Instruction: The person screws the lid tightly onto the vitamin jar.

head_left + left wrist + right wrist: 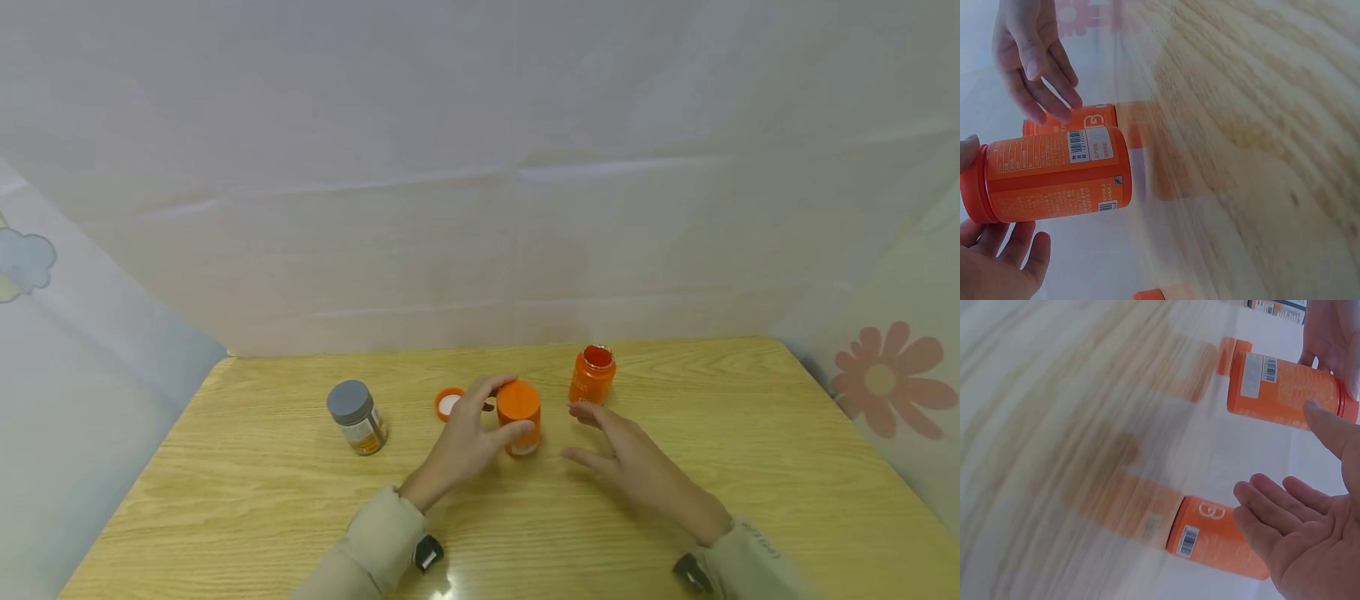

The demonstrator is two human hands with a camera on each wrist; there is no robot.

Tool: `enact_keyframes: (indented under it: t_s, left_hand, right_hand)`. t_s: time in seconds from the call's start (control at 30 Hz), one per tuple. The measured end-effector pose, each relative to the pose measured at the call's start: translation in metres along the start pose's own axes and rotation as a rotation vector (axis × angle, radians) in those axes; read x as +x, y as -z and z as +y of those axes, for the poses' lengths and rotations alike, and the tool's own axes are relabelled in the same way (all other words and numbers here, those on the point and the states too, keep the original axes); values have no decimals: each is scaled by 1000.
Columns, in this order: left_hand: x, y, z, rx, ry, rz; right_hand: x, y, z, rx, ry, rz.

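In the head view my left hand (459,440) grips a capped orange jar (519,408) by its lid, thumb on the near side and fingers on the far side. The left wrist view shows the printed label and barcode on this jar (1060,175), whose base is close over the table. My right hand (633,458) is just to the right, fingers apart and thumb held away, with nothing in it. Right beyond its fingertips stands a second orange jar (591,385), upright and uncapped. A loose orange lid (449,405) lies beside the left fingers, its white inside facing up.
A grey-lidded jar (357,417) stands on the left part of the wooden table (247,483). White sheeting (420,233) hangs behind the table's far edge. Black straps (428,553) are at the wrists.
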State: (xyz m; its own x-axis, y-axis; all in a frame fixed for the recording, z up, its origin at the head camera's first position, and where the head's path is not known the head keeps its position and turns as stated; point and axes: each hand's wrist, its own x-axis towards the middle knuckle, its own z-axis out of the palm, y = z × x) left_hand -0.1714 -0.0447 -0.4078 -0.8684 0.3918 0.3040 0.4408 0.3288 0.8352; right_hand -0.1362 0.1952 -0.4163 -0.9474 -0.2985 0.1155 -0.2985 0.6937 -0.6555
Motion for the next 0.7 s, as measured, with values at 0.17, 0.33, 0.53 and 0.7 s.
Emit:
enact_keyframes:
  t_s: [0.17, 0.33, 0.53, 0.7]
  left_hand:
    - [5, 0, -4, 11, -5, 10]
    - [9, -1, -8, 4, 9, 12]
    - [13, 0, -11, 11, 51, 7]
    - [15, -1, -12, 6, 62, -8]
  right_hand:
    - [0, 6, 5, -7, 3, 23]
    - [-1, 10, 10, -2, 22, 52]
    - [-2, 13, 16, -7, 47, 69]
    - [-3, 15, 20, -20, 43, 82]
